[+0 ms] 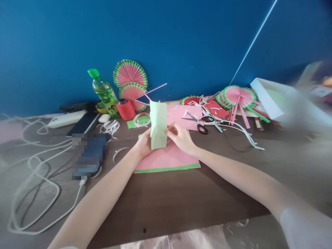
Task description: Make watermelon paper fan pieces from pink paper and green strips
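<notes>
Upright between my hands is a pale green strip of paper (158, 124). My left hand (145, 142) is closed on its lower left side, with most of its fingers hidden behind the paper. At the right edge, the thumb and forefinger of my right hand (178, 138) pinch the same strip. Below both hands lies a pink paper sheet (168, 159) with a green band along its near edge. Scissors with black handles (202, 124) rest on a second pink sheet (173, 112) behind my right hand.
Pink-and-green pleated paper fans (131, 74) lean on the blue wall, beside a green-capped bottle (102, 90) and a red thread spool (126, 109). More fans (237, 98) and a white box (269, 100) stand right. A phone (90, 155) with a white cable (58, 186) lies left.
</notes>
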Demonstrator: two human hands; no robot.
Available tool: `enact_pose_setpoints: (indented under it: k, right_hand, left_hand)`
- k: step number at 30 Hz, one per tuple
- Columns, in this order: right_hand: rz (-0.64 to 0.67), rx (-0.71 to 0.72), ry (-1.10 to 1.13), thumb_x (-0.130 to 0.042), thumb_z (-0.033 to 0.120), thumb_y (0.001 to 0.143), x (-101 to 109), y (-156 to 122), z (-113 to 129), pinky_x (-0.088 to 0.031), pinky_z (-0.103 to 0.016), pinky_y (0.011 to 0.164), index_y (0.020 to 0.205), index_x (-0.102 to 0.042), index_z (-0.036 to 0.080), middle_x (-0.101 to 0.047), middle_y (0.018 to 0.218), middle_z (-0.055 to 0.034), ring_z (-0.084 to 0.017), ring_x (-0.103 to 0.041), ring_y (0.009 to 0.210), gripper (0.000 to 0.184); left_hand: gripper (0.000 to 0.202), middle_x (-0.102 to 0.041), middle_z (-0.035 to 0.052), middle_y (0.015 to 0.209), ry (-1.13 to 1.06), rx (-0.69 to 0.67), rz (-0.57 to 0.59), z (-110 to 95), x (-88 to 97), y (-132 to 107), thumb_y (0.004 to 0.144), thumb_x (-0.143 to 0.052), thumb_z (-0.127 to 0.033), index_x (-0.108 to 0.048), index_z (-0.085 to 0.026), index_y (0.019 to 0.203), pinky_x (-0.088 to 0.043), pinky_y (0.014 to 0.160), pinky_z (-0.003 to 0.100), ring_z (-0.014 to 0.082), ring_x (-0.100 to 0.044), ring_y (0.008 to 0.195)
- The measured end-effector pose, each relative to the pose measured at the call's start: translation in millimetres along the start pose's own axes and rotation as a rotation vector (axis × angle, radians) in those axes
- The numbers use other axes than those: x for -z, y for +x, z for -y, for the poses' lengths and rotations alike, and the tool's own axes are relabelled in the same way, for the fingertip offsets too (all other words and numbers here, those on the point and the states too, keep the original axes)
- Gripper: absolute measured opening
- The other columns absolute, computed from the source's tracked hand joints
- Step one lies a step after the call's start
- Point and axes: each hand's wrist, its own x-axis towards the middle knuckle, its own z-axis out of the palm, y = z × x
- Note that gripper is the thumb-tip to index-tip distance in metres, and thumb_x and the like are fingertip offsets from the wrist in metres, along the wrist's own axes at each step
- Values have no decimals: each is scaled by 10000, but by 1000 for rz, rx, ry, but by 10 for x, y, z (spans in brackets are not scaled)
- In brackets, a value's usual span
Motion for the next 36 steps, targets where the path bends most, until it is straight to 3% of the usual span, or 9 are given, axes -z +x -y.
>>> enact_pose_setpoints:
  k: [3,10,12,15,18,21,27,31,36]
  right_hand:
    - [28,3,-19,-517,333,783,10,9,-18,-379,-262,620,719,-469,197,-556,694,8,-134,-501,640,158]
    - [62,41,-80,-451,352,823,37,10,-5,-331,-258,585,644,-369,206,-422,599,30,-123,-402,582,245]
    - [68,47,-116,-437,346,823,49,30,-6,-305,-256,565,627,-322,209,-372,575,39,-117,-369,559,266]
    - [113,41,-175,-416,367,830,107,105,-22,-292,-257,554,608,-344,204,-378,559,39,-115,-380,548,284]
    - [102,-6,-259,-367,348,848,287,248,-50,-345,-262,602,629,-459,187,-485,595,11,-134,-472,606,287]
    - [101,-96,-532,-477,186,728,625,416,-80,-392,-279,709,753,-554,176,-621,831,-43,-169,-556,783,82]
    - [318,-340,-1085,-673,235,529,1246,548,-107,-445,-336,696,997,-572,161,-610,1016,-121,-298,-553,959,485]
    - [399,-306,-1198,-650,275,568,1291,545,-197,-447,-355,695,1089,-544,174,-609,1035,-131,-304,-567,944,542]
    - [375,-223,-1189,-565,171,618,1229,556,-278,-433,-319,680,1103,-523,203,-627,1007,-87,-254,-580,897,487]
  left_hand:
    - [420,-703,88,941,-68,-23,21,15,5,-7,882,-316,-332,-585,-129,1132,-468,906,446,244,-636,939]
    - [426,-695,82,981,35,-66,-38,30,7,-13,842,-405,-502,-625,-181,1017,-492,883,404,259,-618,999]
    - [364,-694,89,988,74,-88,-61,46,16,-5,817,-486,-454,-635,-171,991,-492,887,398,265,-615,1005]
    - [229,-687,104,1013,119,-102,-125,81,44,26,758,-590,-233,-639,-141,962,-488,903,398,260,-623,989]
    - [211,-677,112,1042,53,-85,-184,95,80,62,775,-563,-192,-631,-124,963,-486,916,411,250,-621,996]
    - [225,-667,111,1068,-23,-60,-170,81,102,75,812,-532,-219,-616,-120,996,-484,930,409,241,-607,1031]
    - [267,-664,118,1080,-49,-51,-156,60,83,37,814,-537,-198,-585,-113,1063,-489,937,405,243,-597,1059]
    - [285,-681,120,1034,-38,-47,-160,73,83,38,809,-541,-197,-577,-118,1081,-490,937,389,240,-618,1023]
    - [347,-682,109,1033,-38,-53,-160,90,108,64,805,-544,-202,-547,-129,1144,-494,935,387,235,-623,1014]
